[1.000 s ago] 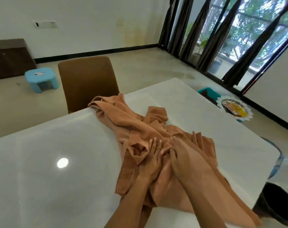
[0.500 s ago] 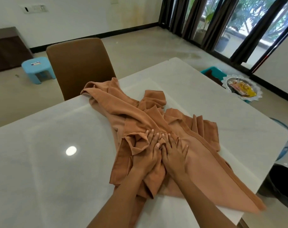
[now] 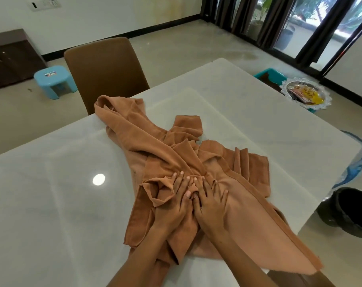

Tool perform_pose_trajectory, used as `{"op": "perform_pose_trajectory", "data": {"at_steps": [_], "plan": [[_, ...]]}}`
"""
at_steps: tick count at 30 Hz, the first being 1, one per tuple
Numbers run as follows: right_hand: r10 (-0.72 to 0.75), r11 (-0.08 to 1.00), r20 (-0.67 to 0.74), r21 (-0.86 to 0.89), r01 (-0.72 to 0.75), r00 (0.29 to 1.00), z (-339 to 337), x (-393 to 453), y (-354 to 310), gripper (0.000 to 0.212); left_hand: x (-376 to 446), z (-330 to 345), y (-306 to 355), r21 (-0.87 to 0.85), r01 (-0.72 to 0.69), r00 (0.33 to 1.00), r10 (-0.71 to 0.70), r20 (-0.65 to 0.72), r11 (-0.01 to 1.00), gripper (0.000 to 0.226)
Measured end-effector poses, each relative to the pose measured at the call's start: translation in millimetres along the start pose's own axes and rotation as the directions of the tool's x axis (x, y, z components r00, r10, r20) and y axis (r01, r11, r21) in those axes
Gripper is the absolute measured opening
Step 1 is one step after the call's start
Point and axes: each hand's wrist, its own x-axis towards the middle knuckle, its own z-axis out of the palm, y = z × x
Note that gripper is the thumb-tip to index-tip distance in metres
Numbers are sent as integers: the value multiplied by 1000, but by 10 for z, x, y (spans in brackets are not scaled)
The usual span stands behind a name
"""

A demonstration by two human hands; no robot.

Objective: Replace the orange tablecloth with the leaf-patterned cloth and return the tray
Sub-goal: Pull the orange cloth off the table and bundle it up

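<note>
Hands together at centre frame: left hand (image 3: 176,200) and right hand (image 3: 211,200) press flat on the bunched orange cloth (image 3: 248,208). Likely gathering it off the table (image 3: 51,204).

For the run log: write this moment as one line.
step: gathering orange tablecloth | left hand, right hand: flat on it | table: mostly bare | tray: off table

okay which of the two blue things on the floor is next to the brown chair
The light blue stool, on the floor left of the brown chair by the dark cabinet. The other, a teal tub, sits beyond the table's far right edge beside the tray.
</note>
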Motion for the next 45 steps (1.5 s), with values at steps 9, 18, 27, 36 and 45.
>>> {"op": "perform_pose_trajectory", "data": {"at_steps": [9,18,27,36,45], "plan": [[-11,1000,100,-28,13,995,21,-444,-228,52,-498,-202,-39,105,29,996,-38,77,994,51],[-92,989,39,116,87,995,-327,-348,-341,54,-120,-565,82,226,155,985,-133,-111,962,61],[-376,863,-108,320,390,920,-589,615,-1075,51,-189,-571,-205,255,355,935,-345,-82,900,66],[-366,903,468,-31,429,805,66,1806,-2044,94,-226,-495,-238,172,509,860,-491,-141,843,93],[-559,671,553,-135,729,618,642,1978,-1960,70,-214,-445,-328,167,555,831,-537,-145,815,105]]}}
